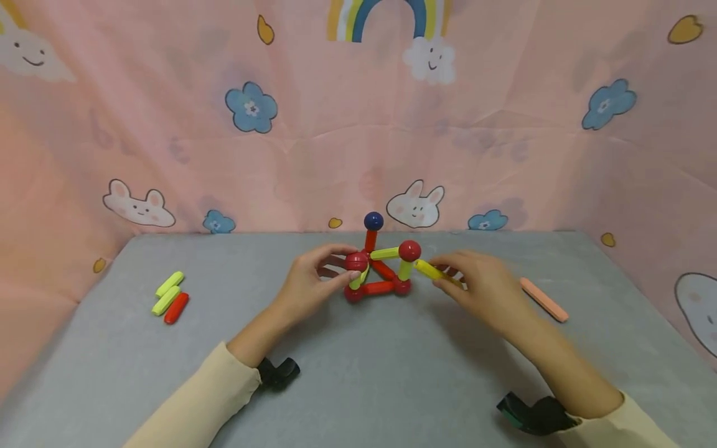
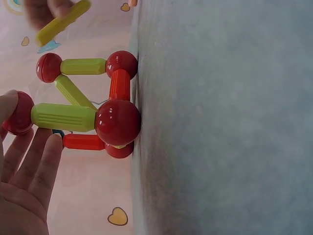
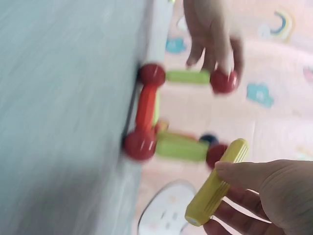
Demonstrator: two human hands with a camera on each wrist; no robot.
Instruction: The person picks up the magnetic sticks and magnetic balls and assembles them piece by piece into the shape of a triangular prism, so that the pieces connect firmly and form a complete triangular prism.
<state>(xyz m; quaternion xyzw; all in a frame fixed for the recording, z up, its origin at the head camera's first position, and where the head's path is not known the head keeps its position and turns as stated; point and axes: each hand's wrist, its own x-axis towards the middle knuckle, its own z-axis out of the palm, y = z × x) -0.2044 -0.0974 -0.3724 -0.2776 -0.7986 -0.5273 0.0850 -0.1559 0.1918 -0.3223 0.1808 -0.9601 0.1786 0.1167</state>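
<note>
My left hand (image 1: pixel 308 277) holds a red ball (image 1: pixel 356 262) between thumb and fingers, on top of an upright light green rod (image 2: pixel 63 117). That ball belongs to a frame of rods and balls standing on the table. Red rods (image 1: pixel 378 288) run along its base between red balls. At its back a dark blue ball (image 1: pixel 373 221) tops an upright red rod. Another red ball (image 1: pixel 410 251) caps the right upright, joined by a slanting light green rod (image 1: pixel 384 253). Beside it, my right hand (image 1: pixel 486 283) pinches a yellow rod (image 3: pixel 215 188), its near end close to that ball.
Two light green rods (image 1: pixel 170 283) and a red rod (image 1: pixel 177 308) lie at the left of the grey table (image 1: pixel 358 386). An orange-pink stick (image 1: pixel 544 300) lies to the right of my right hand. A patterned pink cloth (image 1: pixel 313 168) hangs behind the table.
</note>
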